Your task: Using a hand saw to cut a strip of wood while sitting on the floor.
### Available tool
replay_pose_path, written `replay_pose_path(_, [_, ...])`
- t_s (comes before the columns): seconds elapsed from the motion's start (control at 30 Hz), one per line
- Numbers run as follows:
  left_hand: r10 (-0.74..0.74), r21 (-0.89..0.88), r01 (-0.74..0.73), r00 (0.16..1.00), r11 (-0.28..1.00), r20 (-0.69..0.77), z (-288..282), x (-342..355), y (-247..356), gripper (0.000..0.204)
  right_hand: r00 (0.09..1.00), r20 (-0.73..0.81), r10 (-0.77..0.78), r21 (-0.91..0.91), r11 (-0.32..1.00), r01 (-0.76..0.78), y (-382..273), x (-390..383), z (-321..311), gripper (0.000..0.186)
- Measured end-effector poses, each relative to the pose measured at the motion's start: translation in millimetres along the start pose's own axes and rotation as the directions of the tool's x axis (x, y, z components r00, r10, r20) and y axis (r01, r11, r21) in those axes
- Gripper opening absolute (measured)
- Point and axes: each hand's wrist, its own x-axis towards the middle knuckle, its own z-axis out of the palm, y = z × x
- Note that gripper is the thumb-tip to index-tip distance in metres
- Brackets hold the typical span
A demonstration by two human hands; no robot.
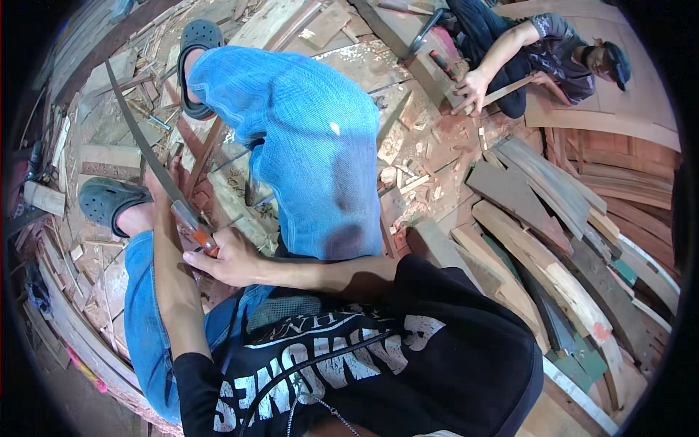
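Note:
My right hand (234, 261) is closed around the orange handle of a hand saw (149, 153). The saw's long, narrow blade slants up and away to the far left, passing over my left forearm and hand. Beneath the blade, my left hand (162, 180) reaches down between my feet, its fingers partly hidden. It appears closed on a narrow reddish-brown wooden strip (204, 156), which runs down past the saw. Pale wood offcuts (227, 191) lie just right of that strip.
At the upper right another person sits, one hand (473, 89) on a wooden beam (431, 81) beside a red-and-black-handled tool (442, 64). Curved planks (542, 269) are piled at my right. Offcuts and shavings litter the floor. A wooden block (111, 159) lies near my left clog (109, 202).

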Motion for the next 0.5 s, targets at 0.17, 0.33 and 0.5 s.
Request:
replay_pose_path(0.17, [-0.007, -0.028, 0.007, 1.000, 1.000, -0.001, 1, 0, 6, 0.028, 0.985, 0.082, 0.151, -0.085, 0.986, -0.144, 3, 1, -3, 0.050])
replay_pose_path(0.33, [-0.033, -0.048, 0.033, 0.999, 0.998, -0.003, -3, -8, 5, 0.025, 0.962, 0.183, 0.204, -0.009, 0.979, -0.205, -21, -9, -9, 0.050])
replay_pose_path(0.5, [-0.035, -0.080, 0.036, 0.999, 0.996, 0.013, -3, -2, 14, 0.023, 0.998, -0.034, 0.048, -0.022, 0.999, -0.049, 9, -12, 6, 0.048])
